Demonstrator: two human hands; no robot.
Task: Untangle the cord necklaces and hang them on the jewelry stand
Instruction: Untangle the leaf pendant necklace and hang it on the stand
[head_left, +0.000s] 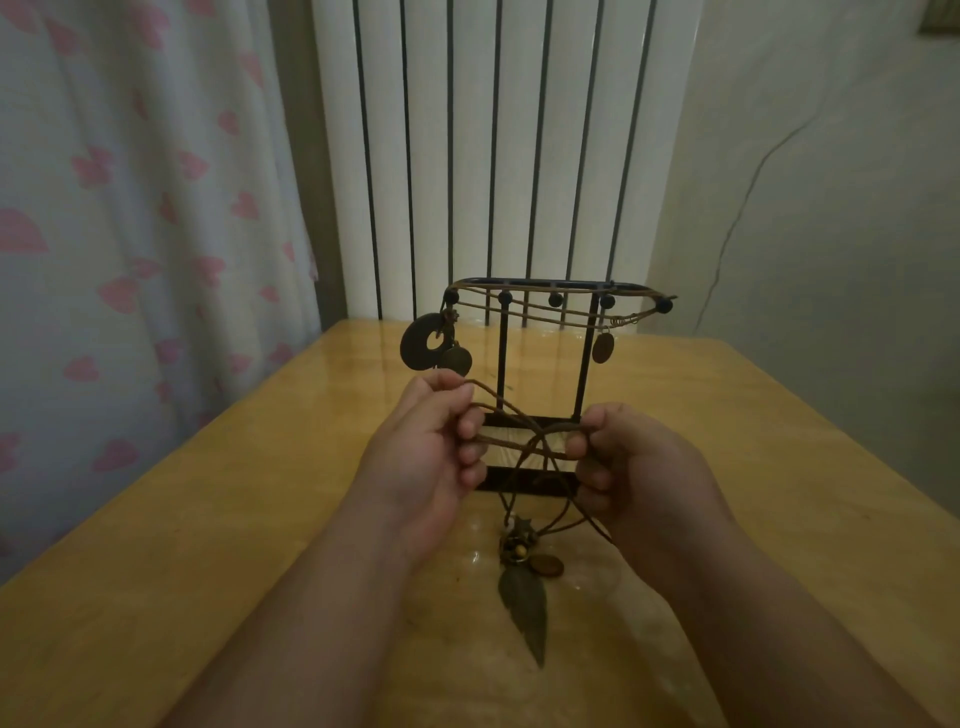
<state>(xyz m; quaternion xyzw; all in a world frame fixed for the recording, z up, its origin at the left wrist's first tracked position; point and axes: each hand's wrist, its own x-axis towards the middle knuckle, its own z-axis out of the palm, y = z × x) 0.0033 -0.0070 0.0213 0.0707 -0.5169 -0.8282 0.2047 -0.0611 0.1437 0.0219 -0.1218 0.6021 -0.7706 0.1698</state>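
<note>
A black metal jewelry stand (587, 364) stands on the wooden table (208, 519), its top bar lined with round knobs. Brown cord necklaces (545, 312) hang across that bar, with a ring pendant (423, 343) at the left and an oval pendant (603, 347) at the right. In front of the stand, my left hand (426, 457) and my right hand (634, 467) each grip crossed brown cords (530, 436) stretched between them. Below the hands dangles a cluster of beads with a round disc (545, 565) and a long leaf pendant (524, 608) touching the table.
A white ribbed radiator (493, 145) stands behind the table. A curtain with pink hearts (130, 208) hangs at the left, and a pale wall (831, 208) lies at the right. The table's far edge runs just behind the stand.
</note>
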